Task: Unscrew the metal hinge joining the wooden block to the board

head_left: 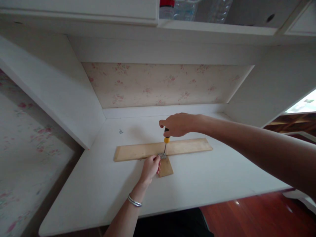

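Note:
A long pale wooden board lies across the white desk. A short wooden piece butts against its near edge, with a small metal hinge over the joint. My right hand grips the black and yellow handle of a screwdriver held upright, its tip down on the hinge. My left hand rests on the desk with its fingertips pinched at the hinge and the short piece. A silver bracelet circles my left wrist.
The desk sits in a white alcove with floral wallpaper behind and side panels left and right. On the shelf above stand plastic bottles. A small mark is on the desk. Red wood floor lies below the front edge.

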